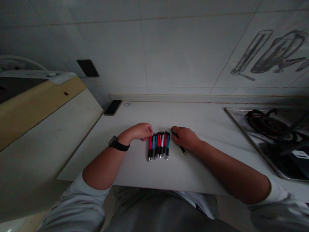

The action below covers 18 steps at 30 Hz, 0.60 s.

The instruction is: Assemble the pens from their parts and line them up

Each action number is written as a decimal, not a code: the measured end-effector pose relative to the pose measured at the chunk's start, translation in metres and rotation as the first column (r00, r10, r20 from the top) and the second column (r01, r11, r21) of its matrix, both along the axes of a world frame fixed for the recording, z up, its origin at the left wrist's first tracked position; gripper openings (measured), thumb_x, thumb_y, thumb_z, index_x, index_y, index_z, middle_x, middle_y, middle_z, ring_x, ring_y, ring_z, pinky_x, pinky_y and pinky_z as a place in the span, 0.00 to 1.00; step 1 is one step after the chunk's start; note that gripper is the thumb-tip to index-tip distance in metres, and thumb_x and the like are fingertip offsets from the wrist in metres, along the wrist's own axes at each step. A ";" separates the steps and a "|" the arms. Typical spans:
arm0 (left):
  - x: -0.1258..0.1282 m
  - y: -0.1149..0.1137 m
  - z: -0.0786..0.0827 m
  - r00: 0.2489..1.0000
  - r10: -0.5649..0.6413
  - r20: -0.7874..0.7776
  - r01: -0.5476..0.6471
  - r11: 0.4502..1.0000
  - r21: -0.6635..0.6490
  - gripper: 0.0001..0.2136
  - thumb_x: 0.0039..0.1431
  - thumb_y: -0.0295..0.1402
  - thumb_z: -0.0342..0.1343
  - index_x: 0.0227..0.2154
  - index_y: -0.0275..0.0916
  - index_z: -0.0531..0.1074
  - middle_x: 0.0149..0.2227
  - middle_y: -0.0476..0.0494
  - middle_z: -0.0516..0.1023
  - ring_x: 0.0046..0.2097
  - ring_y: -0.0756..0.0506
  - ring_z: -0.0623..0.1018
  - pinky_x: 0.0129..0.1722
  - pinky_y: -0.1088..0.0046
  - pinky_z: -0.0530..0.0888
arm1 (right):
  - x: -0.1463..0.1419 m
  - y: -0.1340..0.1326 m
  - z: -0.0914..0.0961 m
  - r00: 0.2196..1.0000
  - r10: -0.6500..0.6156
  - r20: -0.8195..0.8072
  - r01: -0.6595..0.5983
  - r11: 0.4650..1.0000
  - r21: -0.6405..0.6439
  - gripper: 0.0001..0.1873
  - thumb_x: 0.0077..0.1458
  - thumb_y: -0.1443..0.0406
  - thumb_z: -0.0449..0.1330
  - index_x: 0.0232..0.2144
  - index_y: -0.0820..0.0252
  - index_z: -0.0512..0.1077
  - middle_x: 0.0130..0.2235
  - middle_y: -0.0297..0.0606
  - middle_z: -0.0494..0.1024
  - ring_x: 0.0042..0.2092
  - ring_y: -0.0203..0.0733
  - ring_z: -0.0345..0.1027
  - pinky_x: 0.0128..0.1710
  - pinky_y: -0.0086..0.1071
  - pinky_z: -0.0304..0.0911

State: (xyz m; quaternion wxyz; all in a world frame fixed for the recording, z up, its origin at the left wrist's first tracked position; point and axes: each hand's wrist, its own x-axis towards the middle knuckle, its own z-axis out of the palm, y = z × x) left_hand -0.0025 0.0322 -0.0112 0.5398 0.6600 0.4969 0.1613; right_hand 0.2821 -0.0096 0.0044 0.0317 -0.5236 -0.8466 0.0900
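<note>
Several click pens (158, 145) lie side by side in a row on the white counter (145, 174), silver tips toward me. They have red, blue or white barrels with black parts. My left hand (143, 131) is closed, its curled fingertips at the upper end of the leftmost red pen (150, 146); whether they grip anything is hidden. To the right of the row, my right hand (186, 138) rests on the counter with its fingers closed around a black pen (182, 149). That pen slants, its tip toward me, apart from the row.
A phone (113, 107) and a small ring-like item (127, 104) lie near the back wall. On the right is a gas stove (267, 129) with a metal edge. A large pale box-like thing (60, 129) stands at the left. The counter's front edge runs close to my body.
</note>
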 end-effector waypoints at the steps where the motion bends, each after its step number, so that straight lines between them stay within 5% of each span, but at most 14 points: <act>1: 0.000 0.000 0.000 1.000 -0.002 0.003 0.002 1.000 0.004 0.07 0.47 0.33 0.67 0.27 0.40 0.76 0.20 0.47 0.78 0.19 0.49 0.74 0.19 0.77 0.66 | 0.000 0.000 0.000 1.000 -0.003 -0.001 0.003 1.000 0.002 0.19 0.66 0.62 0.52 0.55 0.61 0.71 0.46 0.48 0.82 0.43 0.47 0.76 0.40 0.33 0.61; 10: 0.001 -0.004 0.005 0.993 0.010 -0.114 -0.005 0.999 0.046 0.06 0.48 0.33 0.66 0.29 0.40 0.76 0.19 0.51 0.76 0.18 0.50 0.71 0.19 0.77 0.60 | -0.004 -0.003 0.001 0.993 -0.018 -0.118 0.013 0.999 -0.049 0.19 0.66 0.61 0.55 0.56 0.59 0.72 0.35 0.40 0.83 0.34 0.41 0.74 0.35 0.31 0.58; 14: 0.004 -0.002 0.007 0.976 0.032 -0.217 0.010 0.981 0.192 0.05 0.49 0.33 0.66 0.29 0.40 0.77 0.19 0.51 0.75 0.19 0.50 0.69 0.21 0.76 0.59 | -0.002 -0.001 -0.003 0.977 -0.034 -0.213 0.019 0.997 -0.071 0.18 0.64 0.62 0.56 0.55 0.59 0.73 0.33 0.37 0.81 0.32 0.39 0.72 0.34 0.30 0.58; 18: 0.010 0.000 0.009 0.985 0.119 -0.125 -0.059 0.913 0.403 0.05 0.53 0.34 0.66 0.28 0.40 0.77 0.23 0.50 0.76 0.25 0.49 0.71 0.27 0.74 0.62 | 0.002 0.003 -0.006 0.920 -0.054 -0.387 0.026 0.997 -0.079 0.18 0.62 0.63 0.57 0.54 0.57 0.73 0.30 0.32 0.78 0.30 0.37 0.69 0.34 0.30 0.59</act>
